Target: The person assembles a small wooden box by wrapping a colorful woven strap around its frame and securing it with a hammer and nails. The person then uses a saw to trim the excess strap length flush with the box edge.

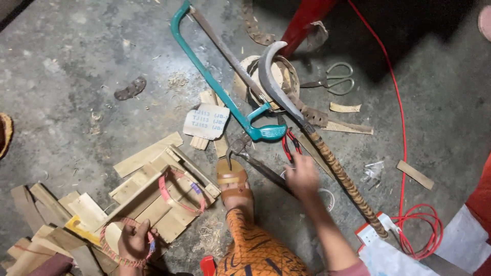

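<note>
My left hand [134, 241] rests at the lower left on a wooden slat frame [153, 202] and grips a colourful woven band [110, 251] that loops beside it. A second pink band [169, 197] lies across the frame. My right hand [303, 175] stretches forward over the floor, slightly blurred, fingers apart, its fingertips at the red handles of a pair of pliers [288, 145]. Nothing shows inside that hand. My foot in a brown sandal [233, 185] lies between the two hands.
A teal hacksaw [212, 76], a curved sickle [273, 82] with a striped handle [348, 179], dark pincers [239, 146] and scissors [335, 79] lie ahead. Wood offcuts [56, 220] pile at the left. A red cable [404, 133] runs down the right to a white power strip [376, 231].
</note>
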